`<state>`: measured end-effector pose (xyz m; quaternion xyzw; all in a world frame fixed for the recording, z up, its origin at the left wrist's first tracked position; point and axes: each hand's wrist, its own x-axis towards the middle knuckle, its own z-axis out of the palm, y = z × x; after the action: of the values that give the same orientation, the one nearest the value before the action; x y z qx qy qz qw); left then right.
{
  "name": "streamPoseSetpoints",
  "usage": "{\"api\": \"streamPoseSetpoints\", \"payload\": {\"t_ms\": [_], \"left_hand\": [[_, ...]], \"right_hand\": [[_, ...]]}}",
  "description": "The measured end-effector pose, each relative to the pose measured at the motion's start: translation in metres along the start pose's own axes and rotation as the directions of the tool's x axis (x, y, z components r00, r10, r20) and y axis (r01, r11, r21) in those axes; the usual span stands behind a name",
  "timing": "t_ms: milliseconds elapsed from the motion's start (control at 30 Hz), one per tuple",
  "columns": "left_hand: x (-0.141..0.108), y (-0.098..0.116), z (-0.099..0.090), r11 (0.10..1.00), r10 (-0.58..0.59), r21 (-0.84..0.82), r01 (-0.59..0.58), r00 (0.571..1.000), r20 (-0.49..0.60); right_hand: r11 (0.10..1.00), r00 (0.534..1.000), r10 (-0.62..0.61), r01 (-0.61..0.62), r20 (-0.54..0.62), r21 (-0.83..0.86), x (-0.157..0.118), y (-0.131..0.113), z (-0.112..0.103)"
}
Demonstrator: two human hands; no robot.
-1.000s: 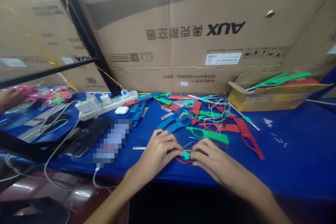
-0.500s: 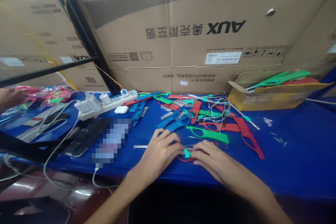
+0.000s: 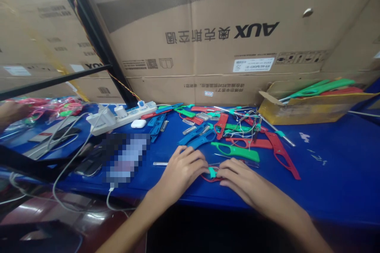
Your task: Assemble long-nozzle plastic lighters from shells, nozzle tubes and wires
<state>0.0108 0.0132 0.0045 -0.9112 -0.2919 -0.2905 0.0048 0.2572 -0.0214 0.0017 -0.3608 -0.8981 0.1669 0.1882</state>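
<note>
A partly assembled utility lighter with a red casing (image 3: 212, 180) lies low over the table's near edge, between my hands. Its teal trigger (image 3: 211, 172) shows in the gap between my fingers, with thin wires beside it. My left hand (image 3: 185, 168) is closed on the casing's left part, and a metal lighter tube (image 3: 160, 163) sticks out to its left. At the right end, the curled fingers of my right hand (image 3: 237, 174) grip the same casing. My fingers hide much of the lighter. Just beyond them rests a green casing half (image 3: 236, 151).
Red casings (image 3: 283, 154), blue casings (image 3: 197, 136), clear fuel tanks and wires are heaped behind my hands. A cardboard box (image 3: 308, 108) of casings stands back right. Leftward are a phone (image 3: 130, 160), power strip (image 3: 121, 116), cables, a black frame and another person's hand (image 3: 12, 114).
The view has shifted very slightly. Both hands keep their place on the red lighter casing, with hardly any visible finger movement.
</note>
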Motion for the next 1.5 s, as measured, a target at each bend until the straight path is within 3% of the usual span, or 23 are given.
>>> {"api": "streamPoseSetpoints", "payload": {"t_ms": [633, 1267, 1500], "left_hand": [[-0.001, -0.002, 0.001, 0.999, 0.009, -0.035, -0.010, 1.000, -0.014], [-0.007, 0.005, -0.005, 0.995, 0.037, 0.088, -0.038, 0.999, 0.014], [-0.012, 0.001, -0.005, 0.987, -0.116, -0.111, 0.118, 0.993, 0.027]], "right_hand": [[1.000, 0.999, -0.007, 0.007, -0.039, 0.000, 0.000, -0.002, -0.002], [0.997, 1.000, -0.007, 0.006, -0.004, -0.081, -0.001, -0.007, -0.003], [0.995, 1.000, -0.015, 0.012, -0.027, -0.101, 0.000, -0.010, -0.006]]}}
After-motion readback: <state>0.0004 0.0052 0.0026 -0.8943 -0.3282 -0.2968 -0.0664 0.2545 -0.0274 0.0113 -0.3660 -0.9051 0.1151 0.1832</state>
